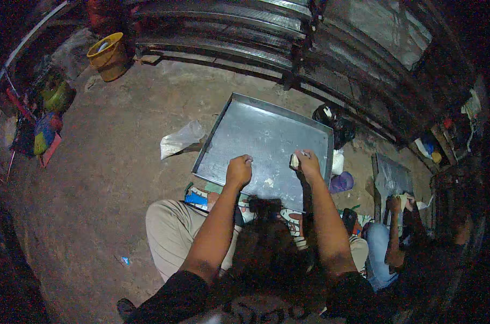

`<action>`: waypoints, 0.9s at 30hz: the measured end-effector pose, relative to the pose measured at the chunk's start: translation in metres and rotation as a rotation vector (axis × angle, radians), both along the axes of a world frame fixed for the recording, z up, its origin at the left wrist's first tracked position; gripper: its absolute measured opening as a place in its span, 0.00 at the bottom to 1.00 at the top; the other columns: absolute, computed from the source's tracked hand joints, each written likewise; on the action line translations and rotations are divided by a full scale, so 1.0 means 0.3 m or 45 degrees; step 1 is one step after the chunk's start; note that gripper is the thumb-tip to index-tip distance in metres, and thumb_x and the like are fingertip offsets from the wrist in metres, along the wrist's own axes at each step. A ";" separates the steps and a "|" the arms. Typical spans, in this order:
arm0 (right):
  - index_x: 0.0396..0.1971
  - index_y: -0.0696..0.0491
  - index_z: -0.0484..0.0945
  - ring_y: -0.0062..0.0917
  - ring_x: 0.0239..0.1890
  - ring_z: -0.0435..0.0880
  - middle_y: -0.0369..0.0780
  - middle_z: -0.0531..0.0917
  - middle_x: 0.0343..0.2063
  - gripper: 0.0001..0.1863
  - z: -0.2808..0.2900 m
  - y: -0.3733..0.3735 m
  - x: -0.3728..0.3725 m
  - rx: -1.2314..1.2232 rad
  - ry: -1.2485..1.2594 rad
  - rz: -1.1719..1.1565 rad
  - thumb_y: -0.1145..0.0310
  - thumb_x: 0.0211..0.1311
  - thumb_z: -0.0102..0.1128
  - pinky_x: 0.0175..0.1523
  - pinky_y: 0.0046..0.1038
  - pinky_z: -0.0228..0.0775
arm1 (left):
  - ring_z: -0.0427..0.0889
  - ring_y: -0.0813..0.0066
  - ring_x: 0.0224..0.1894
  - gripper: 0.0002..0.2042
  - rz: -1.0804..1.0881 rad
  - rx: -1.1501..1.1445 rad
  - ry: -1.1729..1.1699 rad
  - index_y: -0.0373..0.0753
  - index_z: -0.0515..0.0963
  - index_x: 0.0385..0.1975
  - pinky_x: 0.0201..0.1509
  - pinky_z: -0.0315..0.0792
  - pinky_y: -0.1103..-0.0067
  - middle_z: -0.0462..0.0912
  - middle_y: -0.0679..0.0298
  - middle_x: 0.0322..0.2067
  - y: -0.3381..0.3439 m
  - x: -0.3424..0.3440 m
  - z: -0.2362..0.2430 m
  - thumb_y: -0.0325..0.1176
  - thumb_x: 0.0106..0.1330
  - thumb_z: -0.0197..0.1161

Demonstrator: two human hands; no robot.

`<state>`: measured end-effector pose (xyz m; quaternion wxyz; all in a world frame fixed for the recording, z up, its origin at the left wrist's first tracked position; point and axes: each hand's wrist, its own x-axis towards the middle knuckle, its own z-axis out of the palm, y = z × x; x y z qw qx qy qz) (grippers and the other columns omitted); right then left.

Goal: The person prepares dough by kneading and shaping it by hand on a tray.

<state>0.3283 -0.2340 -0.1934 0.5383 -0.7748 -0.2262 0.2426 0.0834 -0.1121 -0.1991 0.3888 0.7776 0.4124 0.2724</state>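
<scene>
A large square metal tray [256, 127] with raised sides lies before my crossed legs, its surface dusted with white smears. My left hand [239, 171] is closed in a fist over its near left part; whatever the fingers may hold is hidden. Over the right part, my right hand [310, 164] is closed round a small pale piece [294, 161] that looks like dough. Between the hands and nearer to me, a small pale scrap [269, 183] rests on the tray's bottom.
A clear bag of white powder [180, 139] lies left of the tray. To its right are a black plastic bag [342, 132] and a purple container [341, 182]. A co-worker's hands [400, 203] hold a pale strip over another tray [392, 170]. Metal racks and a yellow bucket [109, 59] stand behind.
</scene>
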 end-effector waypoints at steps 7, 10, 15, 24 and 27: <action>0.46 0.58 0.80 0.46 0.48 0.82 0.53 0.83 0.44 0.26 0.018 0.126 0.058 -0.420 -0.731 0.440 0.54 0.54 0.67 0.53 0.39 0.73 | 0.84 0.47 0.38 0.09 0.049 -0.028 -0.133 0.36 0.83 0.36 0.45 0.76 0.65 0.84 0.47 0.34 -0.011 0.025 0.003 0.30 0.65 0.57; 0.48 0.59 0.79 0.48 0.46 0.81 0.53 0.83 0.42 0.25 0.054 0.126 -0.016 -0.481 -1.031 0.801 0.57 0.55 0.66 0.53 0.41 0.73 | 0.84 0.48 0.37 0.09 0.053 -0.076 -0.111 0.35 0.83 0.36 0.44 0.76 0.65 0.84 0.46 0.33 0.003 0.027 -0.014 0.30 0.64 0.58; 0.57 0.55 0.73 0.46 0.51 0.78 0.51 0.78 0.49 0.26 0.058 -0.029 -0.185 -0.378 -1.076 1.054 0.59 0.62 0.61 0.56 0.40 0.72 | 0.84 0.49 0.37 0.09 0.047 -0.176 -0.130 0.35 0.83 0.36 0.45 0.77 0.66 0.84 0.47 0.32 -0.009 0.054 0.030 0.32 0.64 0.59; 0.62 0.49 0.67 0.43 0.56 0.74 0.46 0.72 0.57 0.28 -0.061 -0.148 -0.259 -0.374 -1.423 1.351 0.59 0.61 0.54 0.53 0.33 0.74 | 0.84 0.48 0.40 0.09 -0.069 -0.145 0.041 0.36 0.82 0.38 0.46 0.76 0.66 0.84 0.47 0.35 -0.016 0.062 0.009 0.31 0.64 0.58; 0.57 0.49 0.69 0.41 0.52 0.75 0.45 0.74 0.54 0.26 -0.140 -0.150 -0.276 -0.280 -1.757 1.289 0.58 0.58 0.55 0.47 0.33 0.76 | 0.84 0.48 0.40 0.10 -0.111 -0.145 0.049 0.36 0.82 0.37 0.46 0.76 0.65 0.84 0.48 0.35 -0.005 0.060 -0.067 0.34 0.64 0.58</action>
